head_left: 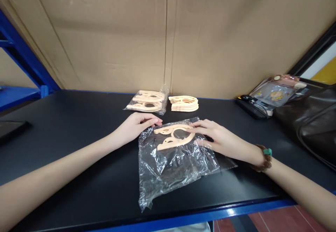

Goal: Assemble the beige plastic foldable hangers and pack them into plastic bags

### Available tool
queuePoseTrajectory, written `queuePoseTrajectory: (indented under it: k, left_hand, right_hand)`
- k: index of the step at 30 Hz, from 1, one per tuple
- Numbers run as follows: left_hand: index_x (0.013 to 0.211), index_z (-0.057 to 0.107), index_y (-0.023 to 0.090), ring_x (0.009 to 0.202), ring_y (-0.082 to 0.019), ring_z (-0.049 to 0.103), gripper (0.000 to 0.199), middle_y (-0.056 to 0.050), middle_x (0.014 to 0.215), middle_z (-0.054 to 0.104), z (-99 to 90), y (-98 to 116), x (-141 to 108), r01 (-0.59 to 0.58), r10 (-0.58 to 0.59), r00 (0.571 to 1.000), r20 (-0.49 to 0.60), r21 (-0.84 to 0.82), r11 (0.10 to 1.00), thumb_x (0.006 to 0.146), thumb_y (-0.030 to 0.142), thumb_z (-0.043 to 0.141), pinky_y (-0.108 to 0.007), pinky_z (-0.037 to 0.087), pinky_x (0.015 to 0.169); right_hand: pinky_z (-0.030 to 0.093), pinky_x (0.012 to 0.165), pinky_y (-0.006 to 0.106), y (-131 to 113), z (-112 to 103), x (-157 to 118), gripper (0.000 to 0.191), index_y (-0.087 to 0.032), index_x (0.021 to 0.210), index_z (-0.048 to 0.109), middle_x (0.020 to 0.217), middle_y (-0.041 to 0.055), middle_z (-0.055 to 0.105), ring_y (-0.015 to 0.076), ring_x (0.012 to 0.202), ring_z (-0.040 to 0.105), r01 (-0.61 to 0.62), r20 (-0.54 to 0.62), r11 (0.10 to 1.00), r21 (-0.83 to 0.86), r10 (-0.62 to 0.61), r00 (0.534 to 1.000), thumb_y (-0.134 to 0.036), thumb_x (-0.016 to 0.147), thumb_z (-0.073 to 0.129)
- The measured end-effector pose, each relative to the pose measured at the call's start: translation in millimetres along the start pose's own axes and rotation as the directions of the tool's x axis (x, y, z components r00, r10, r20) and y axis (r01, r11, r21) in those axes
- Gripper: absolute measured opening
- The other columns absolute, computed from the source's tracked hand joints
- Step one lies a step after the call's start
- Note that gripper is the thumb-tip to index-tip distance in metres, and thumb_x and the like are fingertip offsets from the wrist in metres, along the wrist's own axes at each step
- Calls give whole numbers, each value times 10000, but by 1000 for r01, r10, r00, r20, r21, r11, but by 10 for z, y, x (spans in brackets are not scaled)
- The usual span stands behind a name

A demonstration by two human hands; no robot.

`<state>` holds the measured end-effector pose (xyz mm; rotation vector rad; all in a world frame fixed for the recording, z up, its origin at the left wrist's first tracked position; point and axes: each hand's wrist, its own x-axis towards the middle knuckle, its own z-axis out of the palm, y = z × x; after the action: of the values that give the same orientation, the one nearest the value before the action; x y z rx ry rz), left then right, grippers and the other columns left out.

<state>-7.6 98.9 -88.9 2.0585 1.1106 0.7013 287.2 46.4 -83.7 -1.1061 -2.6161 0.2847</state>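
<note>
A clear plastic bag lies crumpled on the black tabletop in front of me. At its far part is a beige folding hanger with a round opening; whether it is inside or on top of the film I cannot tell. My left hand is at the bag's far left corner, thumb and fingers closed at the film's edge. From the right, my right hand has its fingers around the hanger's curved end. Farther back, a bagged pair of hangers lies beside a neat stack of hangers.
Brown cardboard stands along the table's back edge. At the right are a black device with a cable, a clear printed pouch and a dark leather bag. A dark flat object lies at the left.
</note>
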Motion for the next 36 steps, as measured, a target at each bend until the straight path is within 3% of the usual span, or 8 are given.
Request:
queuePoseTrajectory:
  k: [6,13,16,18,20,25,30,36]
  left_hand:
    - [1005,699,203,944,-203,659,325,-12,1014,729,17,6,-13,22,-19,998,57,-54,998,884,443,516,-321,518,853]
    - [1045,684,191,968,-209,654,360,-27,1034,724,32,2,-6,55,-38,992,122,-146,988,880,467,520,-340,512,883]
    - [1054,673,182,985,-205,649,365,-34,1043,721,42,38,-17,63,-34,989,144,-201,977,883,466,518,-340,498,909]
    - [1045,672,177,990,-203,645,364,-38,1050,717,55,60,-24,60,-19,985,171,-233,971,885,465,519,-336,492,916]
    - [1036,671,169,992,-202,640,365,-45,1048,715,72,73,-27,52,-4,982,191,-247,968,892,462,508,-340,485,926]
    - [1047,665,166,986,-203,632,378,-55,1051,711,81,87,-15,31,4,987,159,-216,976,906,456,468,-368,480,929]
    - [1058,658,194,943,-191,620,361,-43,1064,689,-129,78,14,-22,24,993,113,-25,999,858,459,516,-334,503,839]
    - [1030,681,234,861,-192,627,363,2,913,707,-415,49,1,164,-218,928,302,193,967,792,491,585,-253,470,714]
  right_hand:
    - [453,840,398,-135,104,54,276,-226,1152,602,1084,66,606,231,966,565,-35,-103,990,-137,21,994,-375,932,525]
    - [420,678,340,-231,222,101,309,-160,832,583,795,51,595,199,718,535,-9,-192,969,-248,-40,981,-436,937,494]
    - [454,774,350,-226,210,80,300,-165,1072,561,945,72,609,214,868,565,144,-134,974,-178,-168,977,-426,949,476]
    - [470,850,369,-225,202,56,489,-158,1335,390,1078,105,595,231,1007,556,240,-129,963,-120,-255,958,-459,954,445]
    - [483,882,396,-235,195,35,656,-119,1442,206,1165,151,570,249,1076,544,283,-156,954,-100,-296,942,-500,951,415]
    - [441,1007,388,-293,155,12,405,-151,1340,426,1307,133,516,216,1203,485,331,-29,939,-92,-335,942,-324,974,440]
    - [382,1092,394,-292,142,-26,395,-205,1365,447,1476,65,379,196,1327,384,303,52,949,-92,-299,953,-267,975,443]
    - [496,987,367,-296,182,-46,341,-196,1314,504,1403,64,483,197,1261,475,248,-39,934,-257,-267,963,-198,997,378]
